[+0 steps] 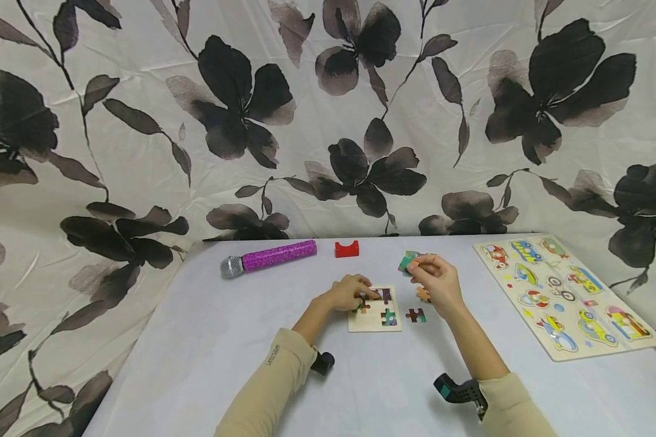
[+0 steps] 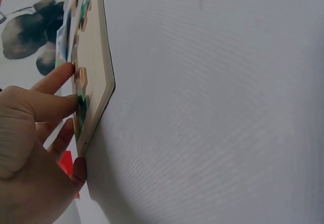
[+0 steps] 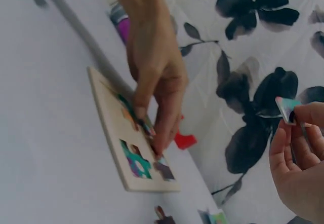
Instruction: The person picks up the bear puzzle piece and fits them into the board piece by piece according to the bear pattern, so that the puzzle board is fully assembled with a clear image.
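A small wooden jigsaw board (image 1: 367, 324) lies on the table with several coloured pieces in its recess. My left hand (image 1: 352, 294) rests over its left side, thumb and fingertips touching the pieces, as the left wrist view also shows; the palm hides part of the board. Above and right of the board, my right hand (image 1: 440, 284) pinches a green jigsaw piece (image 3: 287, 108) between thumb and fingers, held off the table. Beside the board lie a brown and green jigsaw piece (image 1: 416, 315) and an orange piece (image 1: 423, 294), partly covered by the right hand.
A purple glitter microphone (image 1: 279, 255) lies at the back left, with a red block (image 1: 347, 249) to its right. On the right is a large vehicle picture board (image 1: 571, 297). Floral cloth (image 1: 361, 121) hangs behind the white table (image 1: 208, 364).
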Demonstrator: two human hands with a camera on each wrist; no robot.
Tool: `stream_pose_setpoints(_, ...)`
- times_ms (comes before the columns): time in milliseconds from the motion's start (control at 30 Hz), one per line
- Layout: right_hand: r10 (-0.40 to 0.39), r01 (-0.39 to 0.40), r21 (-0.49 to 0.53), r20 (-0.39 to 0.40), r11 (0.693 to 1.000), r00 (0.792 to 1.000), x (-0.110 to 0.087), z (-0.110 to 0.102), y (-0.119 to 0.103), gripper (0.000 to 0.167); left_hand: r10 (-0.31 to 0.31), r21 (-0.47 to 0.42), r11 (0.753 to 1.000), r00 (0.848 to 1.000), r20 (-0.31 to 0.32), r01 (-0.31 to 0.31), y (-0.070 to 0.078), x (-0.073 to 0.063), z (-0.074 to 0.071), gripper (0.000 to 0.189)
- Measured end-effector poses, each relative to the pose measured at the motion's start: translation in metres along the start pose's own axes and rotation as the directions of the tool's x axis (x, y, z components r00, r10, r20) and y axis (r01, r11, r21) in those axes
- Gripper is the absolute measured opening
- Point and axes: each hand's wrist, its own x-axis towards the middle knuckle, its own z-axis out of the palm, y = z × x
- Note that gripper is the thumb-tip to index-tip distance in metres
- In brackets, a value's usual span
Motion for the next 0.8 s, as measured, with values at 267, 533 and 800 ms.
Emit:
stream_pose_setpoints(267, 0.007, 0.045, -0.203, 0.245, 0.978, 0.969, -0.01, 0.025, 0.024, 0.023, 0.024, -0.051, 0.998, 1.0, 0.018, -0.023, -0.006, 0.003, -0.002, 0.033)
stream_pose_setpoints(533, -0.13, 0.395, -0.566, 0.449, 0.724, 0.884, -0.026, 0.056, 0.052, 0.014, 0.054, -0.068, 0.996, 0.998, 0.031, -0.052, -0.008, 0.005, -0.006, 0.035)
stream_pose_setpoints(800, -0.123, 0.56, -0.671, 0.582, 0.486, 0.804, -0.026, 0.067, 0.056, 0.011, 0.112, -0.098, 0.989, 0.994, 0.02, -0.109, -0.011, 0.007, -0.008, 0.034)
